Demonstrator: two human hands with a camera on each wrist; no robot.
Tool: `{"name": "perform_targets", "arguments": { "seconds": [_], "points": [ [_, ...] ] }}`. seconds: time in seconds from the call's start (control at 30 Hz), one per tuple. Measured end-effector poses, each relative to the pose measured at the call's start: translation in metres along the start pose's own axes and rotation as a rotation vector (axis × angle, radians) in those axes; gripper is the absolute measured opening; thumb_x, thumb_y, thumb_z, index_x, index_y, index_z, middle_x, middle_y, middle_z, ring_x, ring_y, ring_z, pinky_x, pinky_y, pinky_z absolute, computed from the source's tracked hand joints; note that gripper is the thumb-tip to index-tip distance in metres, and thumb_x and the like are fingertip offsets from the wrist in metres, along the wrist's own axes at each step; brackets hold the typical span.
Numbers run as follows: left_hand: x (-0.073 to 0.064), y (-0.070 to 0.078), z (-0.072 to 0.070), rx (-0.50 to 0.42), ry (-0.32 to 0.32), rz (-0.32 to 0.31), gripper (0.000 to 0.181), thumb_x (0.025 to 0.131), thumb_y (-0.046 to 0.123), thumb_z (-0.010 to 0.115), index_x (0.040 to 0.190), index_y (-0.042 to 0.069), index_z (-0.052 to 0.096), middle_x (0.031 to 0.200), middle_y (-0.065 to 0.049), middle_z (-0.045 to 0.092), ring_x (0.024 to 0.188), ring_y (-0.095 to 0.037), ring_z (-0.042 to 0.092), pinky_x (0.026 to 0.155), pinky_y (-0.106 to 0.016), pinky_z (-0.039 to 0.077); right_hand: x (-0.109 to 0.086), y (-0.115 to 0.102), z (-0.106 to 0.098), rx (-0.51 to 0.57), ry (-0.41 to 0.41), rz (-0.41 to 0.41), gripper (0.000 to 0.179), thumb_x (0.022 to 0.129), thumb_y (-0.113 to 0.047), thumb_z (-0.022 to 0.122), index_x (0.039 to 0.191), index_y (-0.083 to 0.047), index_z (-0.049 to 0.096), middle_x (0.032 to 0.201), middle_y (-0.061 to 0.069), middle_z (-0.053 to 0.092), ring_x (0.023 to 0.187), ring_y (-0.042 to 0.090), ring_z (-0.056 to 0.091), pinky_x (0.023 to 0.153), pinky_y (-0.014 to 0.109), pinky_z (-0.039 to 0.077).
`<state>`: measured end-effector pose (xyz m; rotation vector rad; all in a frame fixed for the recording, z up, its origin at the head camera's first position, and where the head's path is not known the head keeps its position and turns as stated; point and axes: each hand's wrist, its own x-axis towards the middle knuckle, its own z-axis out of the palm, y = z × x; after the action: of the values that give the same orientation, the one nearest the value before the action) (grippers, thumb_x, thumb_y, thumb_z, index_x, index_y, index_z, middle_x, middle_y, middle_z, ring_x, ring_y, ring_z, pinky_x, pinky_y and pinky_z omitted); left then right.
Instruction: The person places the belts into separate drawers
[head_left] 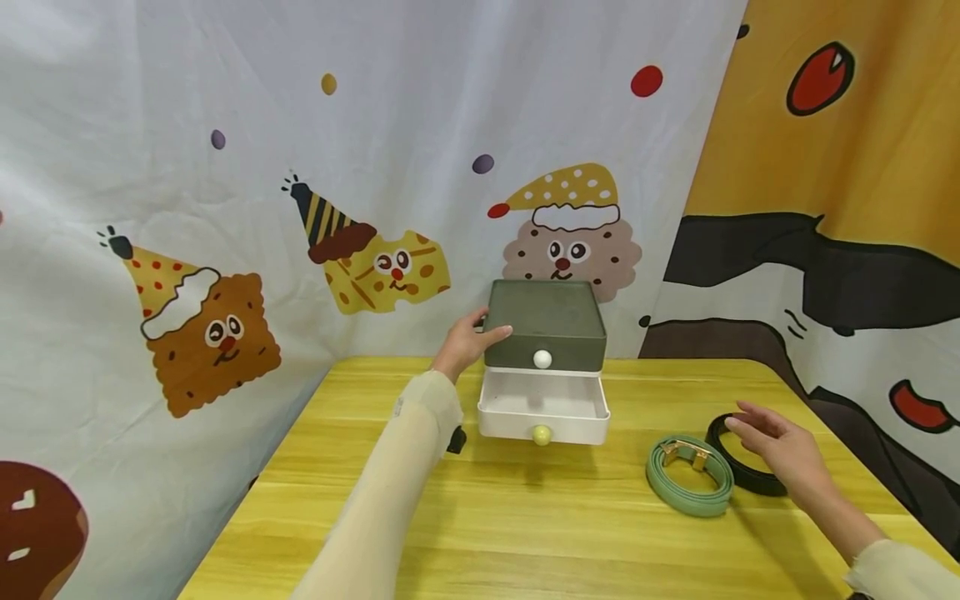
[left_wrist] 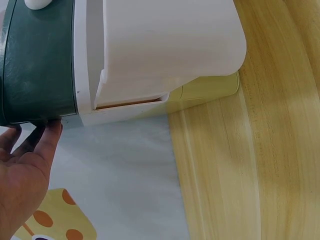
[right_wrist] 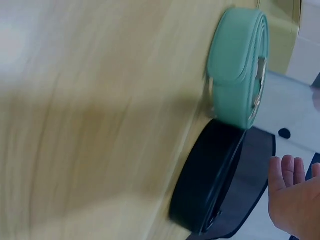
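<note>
A small drawer box [head_left: 546,308] with a dark green upper tier stands at the table's back. Its white drawer [head_left: 543,425], with a pale yellow knob, is pulled out, and the visible inside is bare. My left hand [head_left: 465,342] touches the box's left side with extended fingers, thumb over the front top corner; in the left wrist view that hand [left_wrist: 27,167] is at the green tier. A rolled green belt [head_left: 690,502] with a gold buckle lies at the right beside a rolled black belt [head_left: 761,482]. My right hand [head_left: 787,450] hovers by the black belt, fingers loosely extended, holding nothing.
The yellow wood-grain table [head_left: 525,525] has its back edge close to a white cloth [head_left: 405,75] printed with cartoon snacks. An orange and dark printed cloth [head_left: 840,167] hangs at the right. A yellow part [left_wrist: 210,91] shows under the white drawer.
</note>
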<state>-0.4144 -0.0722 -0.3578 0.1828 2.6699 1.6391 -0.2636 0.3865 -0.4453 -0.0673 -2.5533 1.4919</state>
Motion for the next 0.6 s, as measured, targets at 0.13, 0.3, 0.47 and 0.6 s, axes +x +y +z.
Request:
{"name": "perform_targets", "arguments": {
  "seconds": [0.13, 0.3, 0.47, 0.6],
  "points": [
    [0.000, 0.001, 0.000, -0.009, -0.007, 0.006, 0.083, 0.089, 0.050, 0.072, 0.156, 0.019, 0.035, 0.157, -0.006, 0.037, 0.141, -0.028, 0.037, 0.110, -0.046, 0.038, -0.002, 0.008, -0.013, -0.055, -0.001, 0.022, 0.082, 0.097, -0.046, 0.061, 0.151, 0.008, 0.032, 0.102, -0.037, 0.047, 0.083, -0.013, 0.057, 0.069, 0.016, 0.054],
    [0.000, 0.001, 0.000, -0.006, -0.014, 0.004, 0.082, 0.089, 0.049, 0.072, 0.156, 0.019, 0.035, 0.157, -0.006, 0.036, 0.141, -0.028, 0.037, 0.110, -0.046, 0.038, -0.004, 0.018, -0.030, -0.129, 0.038, 0.052, 0.084, 0.096, -0.048, 0.062, 0.150, 0.009, 0.032, 0.101, -0.030, 0.052, 0.079, -0.013, 0.056, 0.064, 0.017, 0.052],
    [0.000, 0.001, 0.000, -0.002, -0.013, -0.003, 0.083, 0.089, 0.050, 0.072, 0.156, 0.019, 0.035, 0.157, -0.006, 0.036, 0.141, -0.028, 0.037, 0.110, -0.046, 0.038, -0.004, 0.027, -0.045, -0.226, 0.032, 0.092, 0.087, 0.096, -0.052, 0.060, 0.151, 0.009, 0.031, 0.127, 0.022, 0.060, 0.076, -0.019, 0.048, 0.062, 0.016, 0.050],
    [0.000, 0.001, 0.000, 0.000, -0.010, -0.005, 0.083, 0.089, 0.049, 0.072, 0.156, 0.020, 0.035, 0.157, -0.006, 0.036, 0.141, -0.028, 0.037, 0.110, -0.046, 0.038, -0.004, 0.036, -0.055, -0.259, 0.018, 0.133, 0.091, 0.095, -0.056, 0.058, 0.151, 0.009, 0.028, 0.142, 0.039, 0.039, 0.090, 0.004, 0.060, 0.063, 0.021, 0.053]
  ]
}}
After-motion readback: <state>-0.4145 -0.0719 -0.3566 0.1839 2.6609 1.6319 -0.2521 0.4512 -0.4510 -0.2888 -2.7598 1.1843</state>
